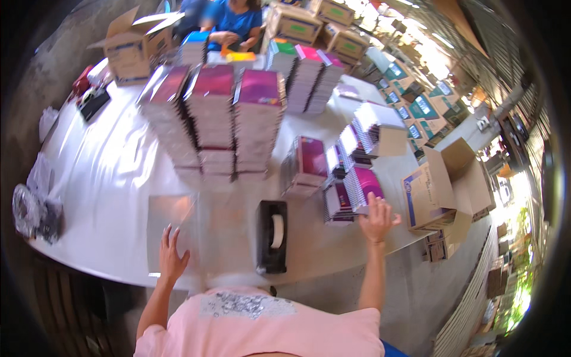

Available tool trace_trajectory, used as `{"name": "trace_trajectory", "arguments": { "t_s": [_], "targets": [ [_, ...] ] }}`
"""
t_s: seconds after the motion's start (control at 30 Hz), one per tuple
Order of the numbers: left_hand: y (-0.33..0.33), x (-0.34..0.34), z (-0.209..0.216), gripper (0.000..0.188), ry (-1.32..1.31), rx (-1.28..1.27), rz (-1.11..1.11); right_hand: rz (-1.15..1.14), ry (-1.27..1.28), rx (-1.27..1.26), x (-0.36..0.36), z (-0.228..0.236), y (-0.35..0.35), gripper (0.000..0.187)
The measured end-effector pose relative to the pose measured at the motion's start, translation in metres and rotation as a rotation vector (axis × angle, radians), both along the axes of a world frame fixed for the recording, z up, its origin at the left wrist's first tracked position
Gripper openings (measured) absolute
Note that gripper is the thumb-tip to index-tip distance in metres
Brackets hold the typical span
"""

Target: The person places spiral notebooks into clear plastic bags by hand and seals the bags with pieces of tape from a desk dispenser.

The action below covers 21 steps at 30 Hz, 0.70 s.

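Observation:
My left hand [172, 259] is over a clear plastic sheet or sleeve [163, 217] on the white table, its fingers spread and nothing in them. My right hand [377, 219] is at the near corner of a purple spiral notebook [364, 183] on top of a small stack. Its fingers are apart and seem to touch the cover; no firm grip shows. Between my hands stands a black tape dispenser [272, 238] with a roll of clear tape [277, 231]. Beyond it is a short stack of dark red notebooks [311, 157].
Tall notebook stacks [259, 89] rise at the table's middle, with more [309, 56] behind. White-topped notebooks [380, 119] are piled at right. An open carton [425, 196] stands beside the right edge. A plastic bag [37, 205] lies at left. Across the table, a person in blue [238, 21] handles something orange.

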<state>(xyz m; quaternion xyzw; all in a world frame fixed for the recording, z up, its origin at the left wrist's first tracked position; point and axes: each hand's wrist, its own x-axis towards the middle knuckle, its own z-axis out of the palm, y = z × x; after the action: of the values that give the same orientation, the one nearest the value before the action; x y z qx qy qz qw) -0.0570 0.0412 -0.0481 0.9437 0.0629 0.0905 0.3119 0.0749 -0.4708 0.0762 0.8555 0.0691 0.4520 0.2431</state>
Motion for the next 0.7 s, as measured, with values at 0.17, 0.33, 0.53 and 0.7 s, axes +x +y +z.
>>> {"name": "trace_trajectory", "arguments": {
  "t_s": [0.17,0.33,0.53,0.7],
  "targets": [
    [0.022,-0.006,-0.005,0.076,-0.014,0.034,-0.063,0.085,0.114,-0.139,-0.032,0.072,0.032,0.051],
    [0.034,-0.012,-0.008,0.080,0.030,0.079,-0.107,0.330,0.361,0.202,-0.065,0.142,0.135,0.054],
    [0.020,-0.003,0.045,0.119,-0.273,-0.350,-0.273,0.638,0.781,0.357,-0.070,0.122,0.278,0.055],
    [0.000,0.007,0.040,0.125,-0.348,-0.465,-0.441,0.653,1.141,0.188,-0.069,0.033,0.358,0.058]
  ]
}}
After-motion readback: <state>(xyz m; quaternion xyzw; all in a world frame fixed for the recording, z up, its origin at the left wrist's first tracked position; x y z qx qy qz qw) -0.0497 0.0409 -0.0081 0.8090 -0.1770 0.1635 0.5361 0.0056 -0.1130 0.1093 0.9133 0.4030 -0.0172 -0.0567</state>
